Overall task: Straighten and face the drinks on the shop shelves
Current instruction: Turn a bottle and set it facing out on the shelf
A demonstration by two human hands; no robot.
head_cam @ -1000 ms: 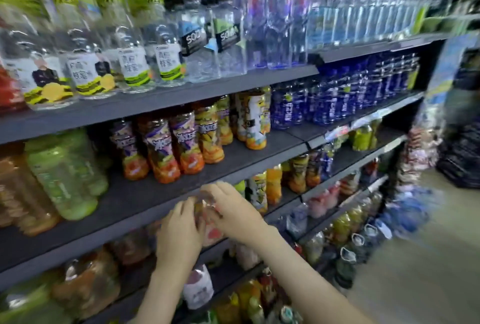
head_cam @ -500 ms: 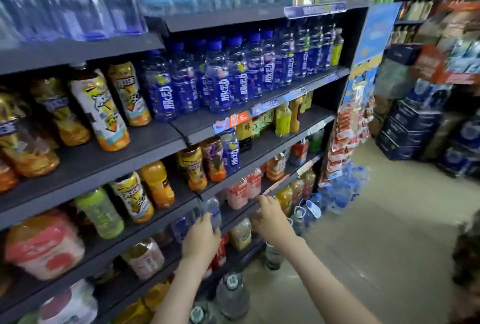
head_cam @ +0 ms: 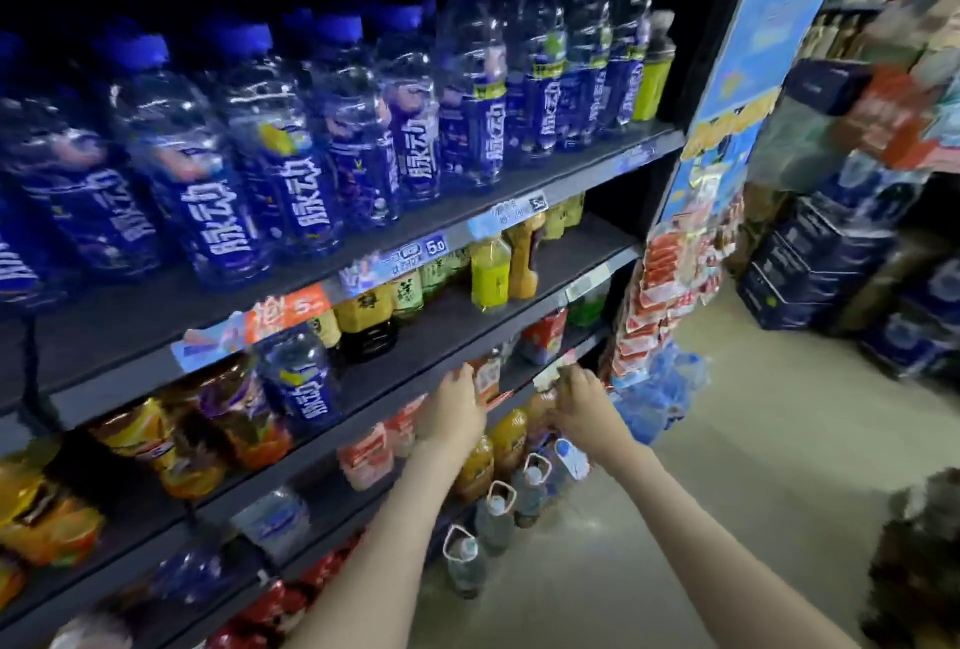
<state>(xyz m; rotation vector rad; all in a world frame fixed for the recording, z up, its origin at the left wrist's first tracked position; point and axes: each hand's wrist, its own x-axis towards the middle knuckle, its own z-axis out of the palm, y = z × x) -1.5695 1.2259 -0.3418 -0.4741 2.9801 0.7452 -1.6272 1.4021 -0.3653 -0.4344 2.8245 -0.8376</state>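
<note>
Setting: shop aisle, seen blurred from the head camera; dark shelves [head_cam: 566,258] of drinks fill the left side and a pale floor [head_cam: 737,482] lies to the right.
Upper shelf: a row of upright blue bottles [head_cam: 291,170] with white lettering, and price tags [head_cam: 434,248] along the front edge.
Middle shelf: a yellow-green bottle [head_cam: 491,274] near the front, with dark tea bottles [head_cam: 366,321] to its left. Further left are a lone blue bottle [head_cam: 301,380] and orange juice bottles [head_cam: 161,445].
Third shelf: a red-labelled bottle [head_cam: 489,377] stands upright near the front edge.
Left hand [head_cam: 451,412]: back toward the camera, fingers raised against the red-labelled bottle's left side; it is unclear whether it grips.
Right hand [head_cam: 581,401]: at the shelf edge just right of that bottle, fingers bent near amber bottles [head_cam: 511,435] on the shelf below; the blur hides its grip.
Floor: handled water jugs [head_cam: 465,562] stand in a line at the shelf foot.
Aisle end: hanging snack packets [head_cam: 657,295], with stacked dark cartons [head_cam: 810,274] beyond.
</note>
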